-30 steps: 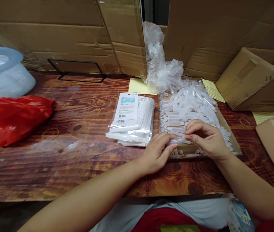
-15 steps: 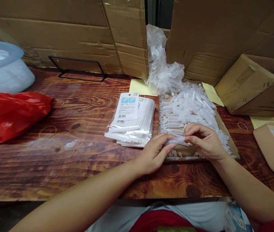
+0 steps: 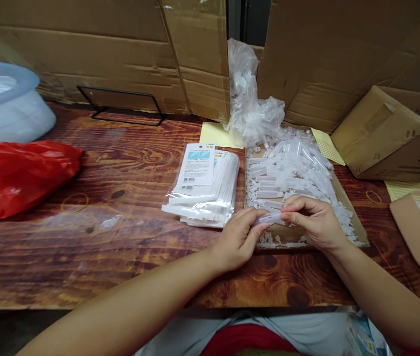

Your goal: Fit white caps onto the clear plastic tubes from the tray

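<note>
A clear plastic tube (image 3: 269,218) lies between my hands, over the near edge of a shallow cardboard tray (image 3: 354,232). My left hand (image 3: 240,236) is closed around the tube's left part. At its other end my right hand (image 3: 308,220) pinches the tip between thumb and forefinger; the fingers hide the very end. Many similar translucent tubes (image 3: 287,168) fill the tray beneath, with small white nozzle-like pieces (image 3: 269,241) along its front and left side. Left of the tray is a stack of packets (image 3: 210,190) in clear sleeves with printed cards.
A red plastic bag (image 3: 24,178) and a pale tub (image 3: 9,109) stand at the left. Behind are a black wire stand (image 3: 120,104) and crumpled clear bags (image 3: 254,109). At right sit an open carton (image 3: 391,143) and a tan container (image 3: 413,237) with white pieces.
Both hands still grip the tube's ends; the right fingers have shifted slightly along the tip. The whole view has moved a little.
</note>
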Available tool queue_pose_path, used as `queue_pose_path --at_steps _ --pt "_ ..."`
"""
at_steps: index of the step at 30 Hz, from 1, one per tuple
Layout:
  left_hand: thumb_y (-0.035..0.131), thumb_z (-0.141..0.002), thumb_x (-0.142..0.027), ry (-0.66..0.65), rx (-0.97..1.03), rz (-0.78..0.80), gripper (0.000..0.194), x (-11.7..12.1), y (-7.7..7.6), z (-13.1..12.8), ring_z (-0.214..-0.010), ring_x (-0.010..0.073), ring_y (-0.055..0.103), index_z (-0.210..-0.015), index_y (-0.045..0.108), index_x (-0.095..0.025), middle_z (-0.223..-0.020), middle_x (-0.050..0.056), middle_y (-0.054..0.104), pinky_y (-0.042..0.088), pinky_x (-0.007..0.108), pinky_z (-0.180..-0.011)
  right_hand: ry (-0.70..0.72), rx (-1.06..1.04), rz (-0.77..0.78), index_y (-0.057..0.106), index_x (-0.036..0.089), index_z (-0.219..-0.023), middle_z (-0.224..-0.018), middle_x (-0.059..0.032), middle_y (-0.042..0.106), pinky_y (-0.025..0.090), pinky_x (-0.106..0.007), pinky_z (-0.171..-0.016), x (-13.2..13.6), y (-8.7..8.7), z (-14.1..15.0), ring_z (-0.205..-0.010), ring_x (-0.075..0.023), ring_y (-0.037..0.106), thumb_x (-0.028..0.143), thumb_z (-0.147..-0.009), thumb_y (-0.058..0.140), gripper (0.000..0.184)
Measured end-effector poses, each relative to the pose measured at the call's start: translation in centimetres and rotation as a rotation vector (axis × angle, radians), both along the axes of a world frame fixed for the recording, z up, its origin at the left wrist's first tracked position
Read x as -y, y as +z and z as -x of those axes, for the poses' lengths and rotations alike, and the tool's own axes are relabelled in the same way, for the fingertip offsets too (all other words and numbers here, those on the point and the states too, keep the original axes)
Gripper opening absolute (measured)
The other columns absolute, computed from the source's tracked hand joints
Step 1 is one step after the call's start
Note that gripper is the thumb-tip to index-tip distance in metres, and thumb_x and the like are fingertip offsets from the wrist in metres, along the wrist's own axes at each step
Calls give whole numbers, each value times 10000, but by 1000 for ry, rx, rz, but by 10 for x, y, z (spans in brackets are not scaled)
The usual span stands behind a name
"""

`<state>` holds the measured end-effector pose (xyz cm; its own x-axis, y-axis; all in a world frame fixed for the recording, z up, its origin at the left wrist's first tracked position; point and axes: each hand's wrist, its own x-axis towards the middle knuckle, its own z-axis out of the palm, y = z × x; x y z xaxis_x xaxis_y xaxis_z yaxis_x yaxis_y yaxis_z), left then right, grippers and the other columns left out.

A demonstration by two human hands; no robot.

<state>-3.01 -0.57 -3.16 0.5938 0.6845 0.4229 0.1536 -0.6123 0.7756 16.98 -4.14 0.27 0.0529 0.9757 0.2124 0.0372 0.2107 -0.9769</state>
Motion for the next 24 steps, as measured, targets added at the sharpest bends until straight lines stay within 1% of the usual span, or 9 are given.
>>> queue_pose_path --at_steps 4,7,10,12,13,16,17,19,24 --pt "457 -978 -279 17 4 -89 234 0 -5 0 -893 196 637 -1106 603 -150 -946 96 684 514 322 -814 61 -59 111 656 180 -630 -681 1 666 514 -247 -514 5 0 9 -525 -103 601 323 -690 862 258" --pt "461 -974 -274 25 -14 -141 230 0 -7 -1 -871 203 626 -1094 607 -143 -926 99 679 502 327 -796 171 -2 244 596 172 -634 -650 5 677 511 -243 -495 3 15 2 -498 -105 609 367 -702 849 327" --pt "455 -982 -276 1 -36 -150 239 1 -4 -5 -885 208 617 -1117 605 -148 -942 98 680 480 334 -806 412 249 347 646 166 -686 -626 -4 695 516 -241 -520 -19 45 -21 -527 -116 633 399 -731 816 292" --pt "455 -984 -284 -40 -39 -180 248 1 -1 -7 -896 210 609 -1130 603 -148 -948 95 678 458 344 -825 687 517 378 726 164 -752 -678 -31 724 537 -264 -585 -51 66 -36 -598 -135 662 438 -798 743 278" --pt "455 -983 -289 -56 -37 -199 251 1 0 -6 -895 211 604 -1127 604 -147 -943 94 675 447 349 -829 667 614 317 746 169 -775 -711 -42 736 538 -273 -602 -70 74 -42 -620 -141 667 467 -834 694 309" --pt "468 -973 -330 -55 -42 -222 278 1 4 -1 -878 216 580 -1131 604 -146 -926 93 657 424 361 -820 104 926 -13 765 170 -886 -860 -66 760 526 -291 -701 -135 79 -42 -763 -169 684 345 -893 646 211" --pt "472 -970 -347 -51 -44 -215 295 1 5 1 -880 217 573 -1143 602 -147 -925 93 650 421 363 -818 15 1119 -50 771 160 -917 -933 -82 764 520 -309 -771 -154 75 -38 -860 -197 690 255 -875 660 151" --pt "458 -973 -364 -61 -43 -198 322 1 6 4 -885 217 566 -1169 598 -150 -926 92 640 420 364 -823 56 1375 -7 784 162 -854 -903 -91 770 507 -347 -822 -186 59 -25 -911 -248 691 146 -804 697 101" --pt "383 -1007 -322 -63 -3 -146 319 1 4 4 -897 207 575 -1181 599 -165 -935 89 646 428 351 -824 53 1396 39 726 172 -594 -704 -102 729 506 -355 -792 -217 28 1 -833 -279 690 46 -657 745 143"
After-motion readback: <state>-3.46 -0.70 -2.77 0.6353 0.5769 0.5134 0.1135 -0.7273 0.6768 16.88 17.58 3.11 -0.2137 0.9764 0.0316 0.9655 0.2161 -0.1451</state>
